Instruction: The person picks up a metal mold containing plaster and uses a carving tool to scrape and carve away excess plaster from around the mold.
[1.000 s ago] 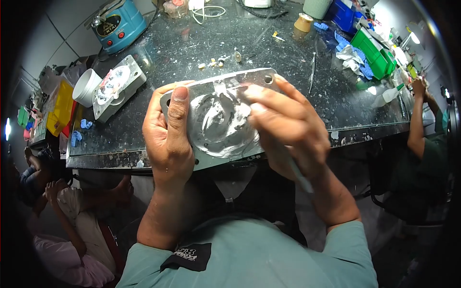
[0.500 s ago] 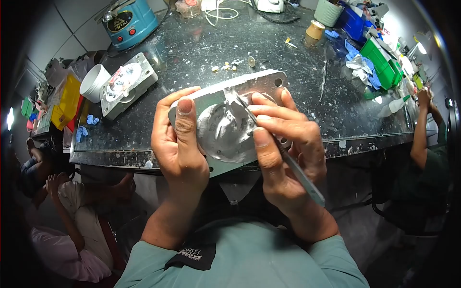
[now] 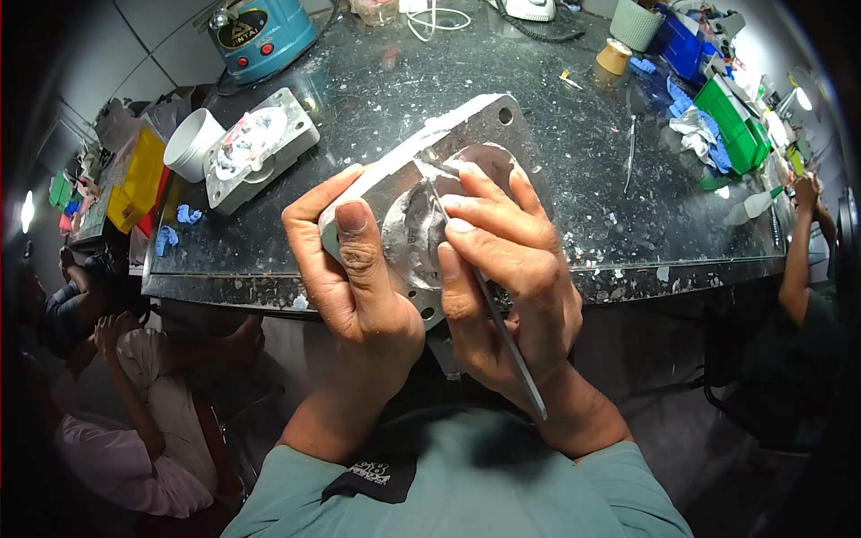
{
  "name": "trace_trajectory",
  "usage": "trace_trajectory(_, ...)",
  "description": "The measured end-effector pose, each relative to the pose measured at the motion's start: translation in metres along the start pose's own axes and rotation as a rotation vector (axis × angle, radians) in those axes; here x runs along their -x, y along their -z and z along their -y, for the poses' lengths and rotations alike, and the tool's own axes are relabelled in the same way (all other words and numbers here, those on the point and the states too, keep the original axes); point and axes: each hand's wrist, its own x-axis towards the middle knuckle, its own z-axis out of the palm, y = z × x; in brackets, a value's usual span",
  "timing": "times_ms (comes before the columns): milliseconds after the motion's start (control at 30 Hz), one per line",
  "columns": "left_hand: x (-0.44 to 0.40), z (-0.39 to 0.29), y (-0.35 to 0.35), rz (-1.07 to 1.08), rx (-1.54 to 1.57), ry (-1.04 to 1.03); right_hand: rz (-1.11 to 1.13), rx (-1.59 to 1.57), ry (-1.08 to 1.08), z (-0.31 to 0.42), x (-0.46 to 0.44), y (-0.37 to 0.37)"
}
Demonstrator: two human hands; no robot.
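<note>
My left hand (image 3: 354,269) is closed round the left side of a metal mould half (image 3: 489,125), thumb on top, holding it tilted above the bench edge. The mould half has bolt holes near its corners and a round cavity lined with grey material. In my right hand (image 3: 516,260) is a slim flat metal carving tool (image 3: 507,345), gripped like a pen. Its tip meets the channel at the cavity's upper edge. My right fingers hide part of the cavity and the mould's right side.
Another mould half (image 3: 300,125) lies on the bench at left, beside a white cup (image 3: 184,148). Behind them stands a blue machine (image 3: 265,45). A green bin (image 3: 731,130), crumpled blue cloth (image 3: 717,148) and a squeeze bottle (image 3: 753,206) are at right. Other people sit on both sides.
The mould half has turned anticlockwise, its right end rising. My right hand has moved left with the tool, which now stands steeper. The bench scene has shifted slightly right.
</note>
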Motion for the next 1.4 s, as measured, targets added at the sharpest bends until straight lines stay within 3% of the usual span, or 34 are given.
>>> trace_trajectory(567, 0.004, -0.01, 0.0, 0.051, -0.186, -0.018, 0.197, 0.18, 0.104, 0.009, -0.026, 0.02)
trace_trajectory(733, 0.006, -0.003, -0.002, 0.014, -0.213, -0.078, 0.179, 0.094, 0.05, 0.01, -0.023, 0.025)
trace_trajectory(900, 0.006, 0.009, 0.0, -0.015, -0.168, -0.144, -0.011, -0.127, -0.063, 0.003, -0.013, 0.024)
trace_trajectory(1400, 0.009, 0.001, -0.004, 0.01, -0.243, -0.137, 0.098, -0.211, -0.271, 0.021, -0.009, 0.033)
